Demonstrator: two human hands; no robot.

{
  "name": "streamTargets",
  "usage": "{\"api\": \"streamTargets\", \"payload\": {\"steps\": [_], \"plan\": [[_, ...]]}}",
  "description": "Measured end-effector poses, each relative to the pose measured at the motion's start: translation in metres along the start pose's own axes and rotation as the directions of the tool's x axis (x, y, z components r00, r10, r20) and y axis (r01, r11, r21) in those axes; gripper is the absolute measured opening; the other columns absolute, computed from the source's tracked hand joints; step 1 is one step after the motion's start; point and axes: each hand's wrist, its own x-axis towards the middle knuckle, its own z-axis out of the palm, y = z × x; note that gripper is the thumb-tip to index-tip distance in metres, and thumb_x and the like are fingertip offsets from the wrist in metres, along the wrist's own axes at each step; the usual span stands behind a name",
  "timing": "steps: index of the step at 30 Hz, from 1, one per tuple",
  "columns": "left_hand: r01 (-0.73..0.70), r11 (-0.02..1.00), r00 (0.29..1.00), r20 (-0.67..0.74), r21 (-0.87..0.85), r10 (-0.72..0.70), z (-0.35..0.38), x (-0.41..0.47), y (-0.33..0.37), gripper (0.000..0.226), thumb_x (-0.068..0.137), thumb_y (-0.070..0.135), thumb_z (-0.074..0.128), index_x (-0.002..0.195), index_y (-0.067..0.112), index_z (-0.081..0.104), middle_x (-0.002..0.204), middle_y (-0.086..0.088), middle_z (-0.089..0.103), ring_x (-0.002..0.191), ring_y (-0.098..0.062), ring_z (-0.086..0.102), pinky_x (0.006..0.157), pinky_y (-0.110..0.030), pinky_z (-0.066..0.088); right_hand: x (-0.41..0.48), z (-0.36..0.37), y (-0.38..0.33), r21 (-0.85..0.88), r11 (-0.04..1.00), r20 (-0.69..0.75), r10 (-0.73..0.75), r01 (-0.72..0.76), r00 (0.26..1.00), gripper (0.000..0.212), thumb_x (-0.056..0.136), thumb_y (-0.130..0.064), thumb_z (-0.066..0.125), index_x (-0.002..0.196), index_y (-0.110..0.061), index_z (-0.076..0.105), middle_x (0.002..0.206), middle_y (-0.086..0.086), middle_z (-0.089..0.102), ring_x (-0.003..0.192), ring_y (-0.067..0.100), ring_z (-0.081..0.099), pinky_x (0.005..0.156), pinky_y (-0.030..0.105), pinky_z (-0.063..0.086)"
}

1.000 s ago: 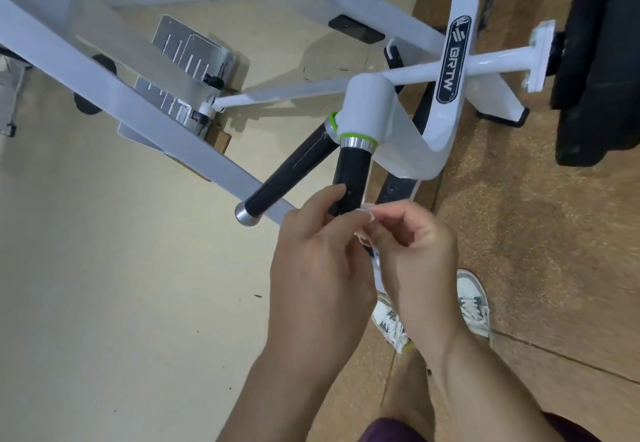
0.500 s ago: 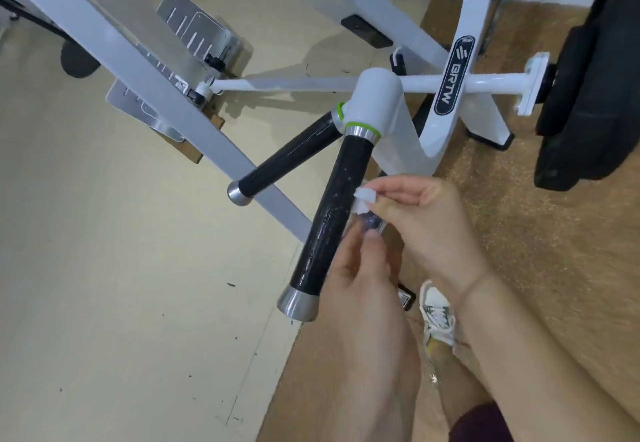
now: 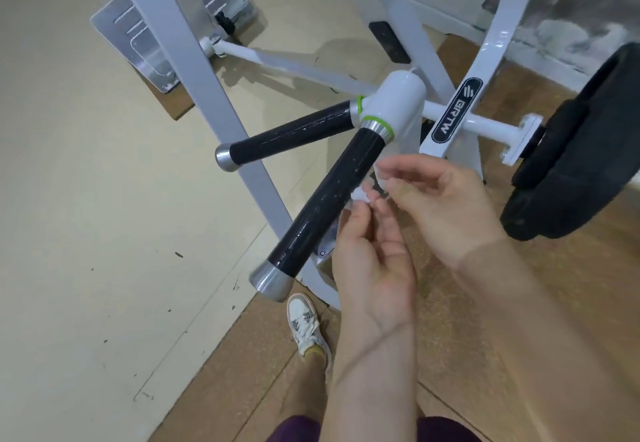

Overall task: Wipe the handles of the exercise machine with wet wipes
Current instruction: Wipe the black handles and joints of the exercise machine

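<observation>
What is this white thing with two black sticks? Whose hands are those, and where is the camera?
The camera sits on a person's head and looks down, so the hands you see are that person's own. The white frame is part of an exercise machine. The two black sticks are its handles, the parts people hold. The near handle points toward the camera, and the far handle points left. On the right, a big black weight plate sits on a white peg. Farther back are grey metal foot plates. Down on the brown floor is the person's white shoe. The left hand and the right hand both seem to pinch a small crumpled wet wipe, right beside the near handle. The wipe is for cleaning the handles.
</observation>
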Motion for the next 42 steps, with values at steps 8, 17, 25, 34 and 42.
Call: {"api": "streamTargets", "payload": {"steps": [8,17,25,34,42], "plan": [[-0.128,0.987,0.991,-0.036,0.096,0.132,-0.015,-0.003,0.004,0.016,0.088,-0.004,0.053,0.088,0.002,0.068,0.088,-0.01,0.068,0.073,-0.013,0.068,0.062,-0.019,0.056,-0.005,0.003,0.01,0.075,0.988,0.086,0.129,-0.136,0.988,0.032,0.083,0.011,0.055,0.092,-0.015,0.07,0.092,0.005,0.072,0.081,0.01,0.066,0.072,0.017,0.052],[-0.116,0.991,0.993,0.041,0.071,0.113,-0.031,-0.011,0.013,0.024,0.079,0.003,0.063,0.102,0.0,0.069,0.098,-0.011,0.07,0.088,-0.012,0.069,0.071,-0.019,0.056,-0.01,0.016,0.012,0.129,0.95,0.428,0.205,-0.284,0.88,0.027,0.082,0.001,0.063,0.107,-0.007,0.069,0.099,0.014,0.074,0.096,0.023,0.07,0.084,0.028,0.054],[-0.132,0.991,0.991,0.034,-0.019,0.132,-0.049,-0.028,0.025,0.02,0.077,0.005,0.063,0.095,0.001,0.071,0.092,-0.01,0.073,0.082,-0.013,0.071,0.072,-0.02,0.057,-0.042,0.036,0.019,0.33,0.853,0.386,0.268,-0.404,0.882,0.018,0.082,0.002,0.061,0.097,-0.002,0.071,0.092,0.017,0.074,0.084,0.02,0.071,0.072,0.02,0.055],[-0.088,0.994,0.996,0.015,-0.062,0.089,-0.071,-0.048,0.048,0.016,0.081,0.003,0.06,0.096,0.0,0.065,0.078,-0.008,0.068,0.066,-0.009,0.066,0.06,-0.017,0.054,-0.069,0.047,0.021,0.275,0.879,0.361,0.281,-0.389,0.889,0.021,0.086,0.002,0.057,0.097,-0.007,0.073,0.087,0.017,0.069,0.079,0.018,0.061,0.073,0.018,0.054],[0.055,0.996,0.998,0.045,-0.068,-0.052,-0.062,-0.051,0.057,0.019,0.077,0.001,0.059,0.095,-0.003,0.063,0.077,-0.013,0.069,0.066,-0.015,0.067,0.059,-0.019,0.056,-0.078,0.052,0.019,0.509,0.777,0.217,0.3,-0.37,0.929,0.027,0.088,0.009,0.051,0.104,-0.005,0.068,0.085,0.011,0.075,0.077,0.014,0.07,0.067,0.018,0.055]]}}
